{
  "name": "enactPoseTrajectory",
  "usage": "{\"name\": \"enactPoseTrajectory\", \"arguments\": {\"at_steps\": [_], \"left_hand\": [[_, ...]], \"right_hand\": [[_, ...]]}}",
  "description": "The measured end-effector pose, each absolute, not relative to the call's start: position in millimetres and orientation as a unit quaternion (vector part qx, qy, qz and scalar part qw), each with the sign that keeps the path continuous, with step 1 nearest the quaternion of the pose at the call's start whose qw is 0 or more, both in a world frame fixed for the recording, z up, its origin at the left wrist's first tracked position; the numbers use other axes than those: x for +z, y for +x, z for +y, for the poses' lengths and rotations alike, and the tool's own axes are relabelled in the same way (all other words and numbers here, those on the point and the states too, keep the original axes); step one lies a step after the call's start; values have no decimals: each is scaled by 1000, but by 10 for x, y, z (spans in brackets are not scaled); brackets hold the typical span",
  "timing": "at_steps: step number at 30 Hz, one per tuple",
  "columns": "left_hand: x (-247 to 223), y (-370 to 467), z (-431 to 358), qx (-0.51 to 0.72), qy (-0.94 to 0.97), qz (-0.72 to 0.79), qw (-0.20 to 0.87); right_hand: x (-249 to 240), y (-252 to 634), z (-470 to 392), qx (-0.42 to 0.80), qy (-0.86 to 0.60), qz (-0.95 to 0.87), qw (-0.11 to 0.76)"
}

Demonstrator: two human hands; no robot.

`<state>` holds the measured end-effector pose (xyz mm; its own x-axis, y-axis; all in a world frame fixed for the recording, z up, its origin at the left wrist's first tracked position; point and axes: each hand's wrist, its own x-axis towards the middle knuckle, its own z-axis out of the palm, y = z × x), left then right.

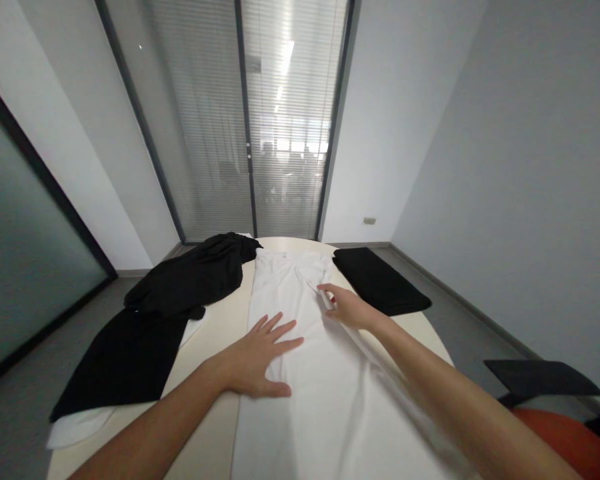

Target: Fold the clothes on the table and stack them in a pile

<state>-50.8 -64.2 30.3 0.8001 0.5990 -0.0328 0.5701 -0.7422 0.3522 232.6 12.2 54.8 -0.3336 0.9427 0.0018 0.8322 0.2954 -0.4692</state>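
Note:
White trousers (320,380) lie lengthwise along the table, with the narrower end at the far side and soft creases down the right half. My left hand (265,357) rests flat on their left part, fingers spread. Farther up, my right hand (347,307) pinches the right edge of the cloth, which is slightly raised there. A slit like a pocket opening and a small red spot show beside those fingertips. The near end of the trousers runs out of the picture.
Black clothing (190,277) lies heaped on the left, partly over white cloth (77,427). A folded black garment (380,280) sits at the right of the pale table (215,347). An orange and black chair (565,427) stands at lower right; a glass partition (290,120) is beyond.

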Motion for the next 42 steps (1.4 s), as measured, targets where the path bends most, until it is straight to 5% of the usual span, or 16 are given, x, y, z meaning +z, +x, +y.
{"name": "enactPoseTrajectory", "arguments": {"at_steps": [10,28,42], "left_hand": [[338,-518,-626,32,930,314,186],[528,-518,-648,-33,906,335,258],[515,-544,-551,18,908,326,261]], "right_hand": [[425,2401,97,136,-549,-819,90],[611,2457,898,34,-750,-660,27],[540,2192,1603,59,-792,-607,31]]}}
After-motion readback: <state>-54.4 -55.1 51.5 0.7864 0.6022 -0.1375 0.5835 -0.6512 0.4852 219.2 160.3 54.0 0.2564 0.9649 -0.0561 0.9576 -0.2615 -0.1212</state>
